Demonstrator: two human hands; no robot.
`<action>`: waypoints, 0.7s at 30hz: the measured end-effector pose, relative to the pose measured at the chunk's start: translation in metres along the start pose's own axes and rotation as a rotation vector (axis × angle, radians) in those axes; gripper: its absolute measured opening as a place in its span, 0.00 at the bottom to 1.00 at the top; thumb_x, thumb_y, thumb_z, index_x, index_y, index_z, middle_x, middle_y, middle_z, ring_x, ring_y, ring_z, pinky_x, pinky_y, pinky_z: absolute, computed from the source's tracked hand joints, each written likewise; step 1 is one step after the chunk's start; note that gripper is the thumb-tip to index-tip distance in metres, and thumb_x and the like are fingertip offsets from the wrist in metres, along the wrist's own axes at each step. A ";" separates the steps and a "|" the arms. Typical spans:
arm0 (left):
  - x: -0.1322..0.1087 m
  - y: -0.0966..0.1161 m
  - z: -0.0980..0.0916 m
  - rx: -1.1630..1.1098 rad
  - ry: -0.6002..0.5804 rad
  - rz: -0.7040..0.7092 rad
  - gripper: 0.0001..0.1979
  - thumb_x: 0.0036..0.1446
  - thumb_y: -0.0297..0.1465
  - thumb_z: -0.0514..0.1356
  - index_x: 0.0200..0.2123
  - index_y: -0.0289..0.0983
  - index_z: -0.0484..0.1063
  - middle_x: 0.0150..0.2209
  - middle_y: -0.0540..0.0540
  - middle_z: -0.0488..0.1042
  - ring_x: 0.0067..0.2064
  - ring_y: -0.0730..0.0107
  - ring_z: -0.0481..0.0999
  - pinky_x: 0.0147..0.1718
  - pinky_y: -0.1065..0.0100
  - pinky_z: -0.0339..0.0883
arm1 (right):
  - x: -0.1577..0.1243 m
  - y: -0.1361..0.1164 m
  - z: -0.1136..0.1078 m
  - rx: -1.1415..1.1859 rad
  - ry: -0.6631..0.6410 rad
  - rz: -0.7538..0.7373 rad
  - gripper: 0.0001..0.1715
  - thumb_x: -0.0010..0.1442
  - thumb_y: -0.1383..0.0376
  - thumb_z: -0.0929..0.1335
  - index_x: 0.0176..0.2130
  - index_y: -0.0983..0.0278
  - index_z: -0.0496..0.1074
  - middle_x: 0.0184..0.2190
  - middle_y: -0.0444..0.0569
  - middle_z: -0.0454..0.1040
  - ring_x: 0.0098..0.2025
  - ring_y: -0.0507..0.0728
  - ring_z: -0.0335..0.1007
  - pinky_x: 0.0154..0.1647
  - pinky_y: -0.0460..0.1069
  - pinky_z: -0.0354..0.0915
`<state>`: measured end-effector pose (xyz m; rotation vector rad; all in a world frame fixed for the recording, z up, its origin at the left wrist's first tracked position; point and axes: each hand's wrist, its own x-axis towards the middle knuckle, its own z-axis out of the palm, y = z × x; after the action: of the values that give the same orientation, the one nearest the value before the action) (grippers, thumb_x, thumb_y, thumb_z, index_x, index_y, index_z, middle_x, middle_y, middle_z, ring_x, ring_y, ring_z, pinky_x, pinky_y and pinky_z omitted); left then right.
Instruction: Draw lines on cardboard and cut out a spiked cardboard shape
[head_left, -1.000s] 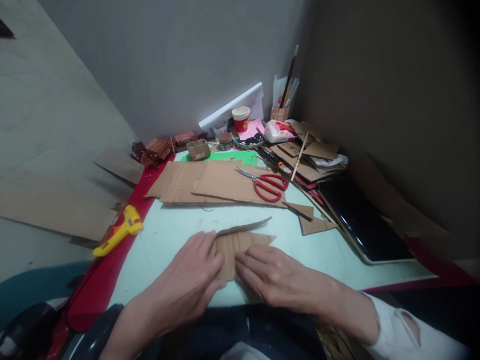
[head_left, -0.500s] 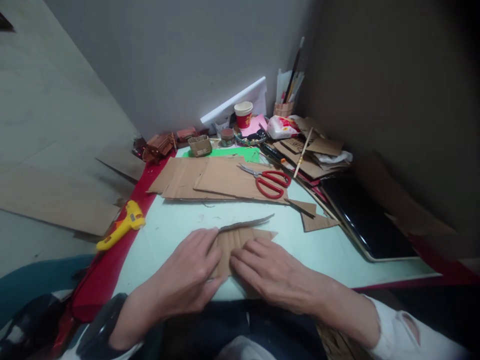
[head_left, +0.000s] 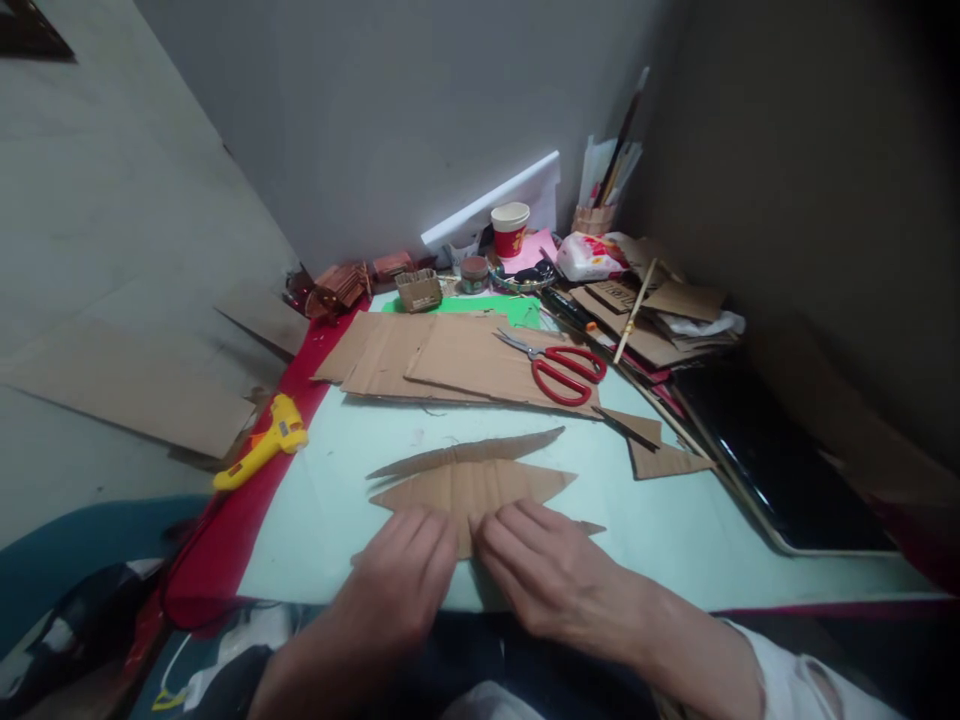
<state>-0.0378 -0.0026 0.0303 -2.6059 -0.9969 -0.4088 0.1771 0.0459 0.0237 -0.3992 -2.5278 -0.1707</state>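
A brown corrugated cardboard piece [head_left: 480,485] with pointed ends lies at the front of the table. My left hand [head_left: 405,565] is closed on its near left part, fingers curled and pressed together. Close beside it, my right hand [head_left: 536,560] also grips the near edge with bent fingers; its thumb is mostly hidden. Another cardboard point [head_left: 592,527] sticks out past the right knuckles; whether it belongs to the same piece I cannot tell. Just beyond the piece lies a thin curved cardboard strip [head_left: 465,455], apart from both hands.
Red-handled scissors [head_left: 566,372] rest on flat cardboard sheets [head_left: 390,365]. A yellow glue gun [head_left: 266,440] lies at the left edge. On the right are cardboard offcuts [head_left: 667,460] and a black tablet-like device [head_left: 772,460]. A paper cup [head_left: 510,235] stands at the back.
My left hand has come back toward me, away from the strip, uncovering the left points of the strip and the cardboard piece. My right hand stays on the cardboard. The view has shifted slightly.
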 end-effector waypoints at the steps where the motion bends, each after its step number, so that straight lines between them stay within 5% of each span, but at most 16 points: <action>1: -0.002 0.001 0.003 0.014 0.020 0.025 0.12 0.61 0.19 0.56 0.47 0.22 0.72 0.40 0.30 0.80 0.41 0.49 0.79 0.41 0.51 0.75 | 0.000 -0.001 0.000 0.003 0.003 -0.002 0.16 0.63 0.80 0.63 0.30 0.70 0.75 0.26 0.50 0.68 0.27 0.59 0.57 0.27 0.55 0.48; 7: -0.002 -0.004 0.008 -0.023 0.030 0.066 0.13 0.63 0.18 0.53 0.49 0.21 0.71 0.39 0.31 0.80 0.40 0.50 0.79 0.40 0.54 0.75 | 0.005 0.001 -0.002 0.118 -0.088 0.069 0.13 0.61 0.79 0.65 0.29 0.68 0.74 0.27 0.49 0.70 0.28 0.57 0.59 0.27 0.54 0.50; 12: 0.007 -0.021 -0.004 -0.243 -0.138 -0.081 0.14 0.64 0.21 0.53 0.51 0.34 0.70 0.40 0.42 0.79 0.39 0.62 0.78 0.38 0.64 0.76 | 0.020 0.024 -0.016 0.296 -0.303 0.209 0.07 0.52 0.78 0.71 0.30 0.67 0.75 0.28 0.46 0.75 0.28 0.55 0.65 0.24 0.51 0.51; 16: 0.013 -0.036 -0.005 -0.381 -0.215 -0.223 0.12 0.64 0.21 0.53 0.46 0.40 0.69 0.39 0.47 0.78 0.41 0.65 0.79 0.41 0.66 0.75 | 0.028 0.046 -0.016 0.410 -0.387 0.311 0.06 0.61 0.73 0.71 0.33 0.65 0.78 0.28 0.45 0.78 0.28 0.53 0.71 0.24 0.49 0.52; 21: 0.012 -0.037 0.010 -0.405 -0.176 -0.294 0.13 0.63 0.19 0.53 0.45 0.40 0.70 0.40 0.45 0.78 0.41 0.62 0.79 0.41 0.62 0.75 | 0.023 0.047 -0.008 0.452 -0.341 0.356 0.06 0.66 0.69 0.71 0.35 0.63 0.78 0.30 0.46 0.79 0.31 0.54 0.73 0.29 0.46 0.58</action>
<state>-0.0533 0.0340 0.0331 -2.8939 -1.5049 -0.5029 0.1779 0.0949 0.0449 -0.7272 -2.6595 0.6423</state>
